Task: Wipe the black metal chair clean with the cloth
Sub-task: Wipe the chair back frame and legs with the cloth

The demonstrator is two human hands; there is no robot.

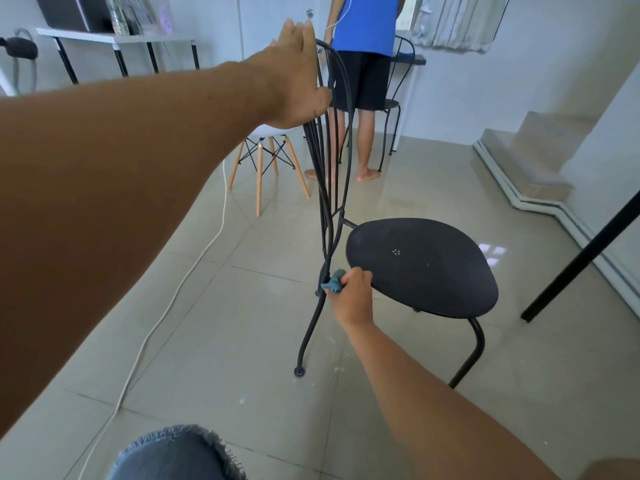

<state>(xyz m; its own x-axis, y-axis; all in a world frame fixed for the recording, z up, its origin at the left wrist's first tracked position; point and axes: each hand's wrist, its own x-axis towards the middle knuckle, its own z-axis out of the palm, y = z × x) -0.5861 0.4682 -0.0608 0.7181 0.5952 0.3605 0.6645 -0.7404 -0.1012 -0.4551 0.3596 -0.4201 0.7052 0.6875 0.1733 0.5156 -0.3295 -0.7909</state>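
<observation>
Chair [420, 266]: black metal; round matte seat, thin curved rod back, slim bent legs; stands on glossy tiled floor [242, 323].
Cloth [333, 283]: small, teal, bunched; pressed against the back rods just below seat level.
Right hand [351, 296]: closed around the cloth, beside the seat's near edge.
Left hand [294, 74]: gripping the top of the chair back, well above the right hand.
Cable [166, 306]: white, lying across the floor left of the chair.

Cloth [333, 283] left of seat [422, 265] (touching frame [325, 216])
</observation>
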